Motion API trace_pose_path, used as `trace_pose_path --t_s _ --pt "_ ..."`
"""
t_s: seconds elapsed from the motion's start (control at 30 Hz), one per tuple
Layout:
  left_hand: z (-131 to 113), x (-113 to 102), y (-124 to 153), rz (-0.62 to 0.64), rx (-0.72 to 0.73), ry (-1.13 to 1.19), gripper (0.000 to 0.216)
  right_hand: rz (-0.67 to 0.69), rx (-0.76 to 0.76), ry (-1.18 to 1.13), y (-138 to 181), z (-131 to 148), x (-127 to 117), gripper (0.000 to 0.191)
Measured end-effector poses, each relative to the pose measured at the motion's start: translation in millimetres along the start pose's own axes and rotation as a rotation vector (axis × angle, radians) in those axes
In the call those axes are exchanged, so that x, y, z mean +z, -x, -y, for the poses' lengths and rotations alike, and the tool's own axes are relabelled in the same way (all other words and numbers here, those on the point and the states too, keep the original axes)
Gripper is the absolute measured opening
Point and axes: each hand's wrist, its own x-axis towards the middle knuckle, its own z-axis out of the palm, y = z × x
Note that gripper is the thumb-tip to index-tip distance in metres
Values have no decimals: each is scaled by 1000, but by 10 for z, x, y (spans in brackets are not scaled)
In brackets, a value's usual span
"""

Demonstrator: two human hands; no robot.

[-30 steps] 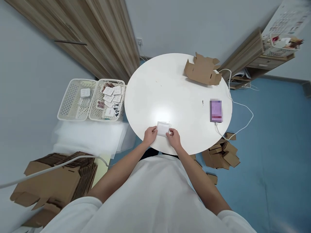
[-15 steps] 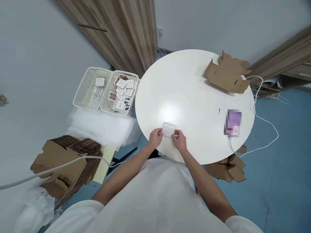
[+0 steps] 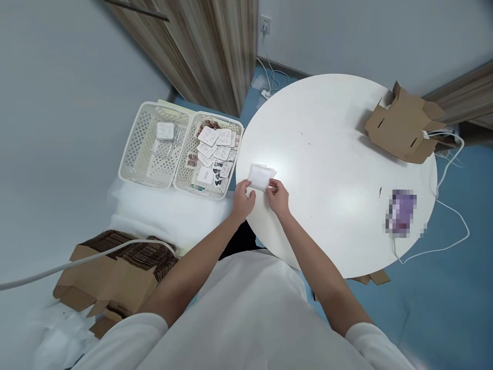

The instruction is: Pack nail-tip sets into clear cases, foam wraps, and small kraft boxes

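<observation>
A small white packet (image 3: 259, 177), wrapped in what looks like thin foam sheet, lies near the left edge of the round white table (image 3: 331, 128). My left hand (image 3: 242, 200) is at its lower left corner, fingertips touching the edge and thumb held apart. At the lower right corner, my right hand (image 3: 278, 197) pinches the wrap between thumb and fingers. A loose flap of wrap sticks out at the packet's upper right. What is inside the wrap is hidden.
Two white baskets (image 3: 127, 149) stand at the left, holding carded small packs (image 3: 208, 135). White foam sheets (image 3: 165, 210) and folded cardboard boxes (image 3: 111, 277) are below them. An opened cardboard box (image 3: 402, 126), a blurred purple object (image 3: 402, 210) and a white cable (image 3: 442, 241) are at the right.
The view has shifted toward the left. My hands and the packet have moved toward the table's left edge. My left thumb has come away from the packet.
</observation>
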Motion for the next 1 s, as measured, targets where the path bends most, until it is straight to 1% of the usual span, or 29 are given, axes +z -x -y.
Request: trace_pose_path --t_s 0.13,0.3,0.43,0.63,0.77,0.83,1.0 --pt "-9 -38 -152 5 42 -19 44 -7 -23 -46 -168 137 156 40" --pt "-44 -17 -141 42 70 3 53 6 -27 -81 -193 160 186 45" --pt "-37 -37 -123 64 81 16 53 4 -30 -93 -183 171 194 47" --pt "-28 -82 -172 60 87 16 51 -2 -31 -105 -223 199 241 49" --pt "-27 -85 -172 67 68 17 51 4 -52 -128 -177 175 256 52" --pt "-20 -83 -168 60 53 19 52 -15 -67 -133 -128 140 257 54" --pt "6 -72 -149 43 39 28 55 -68 -55 -146 22 36 209 49"
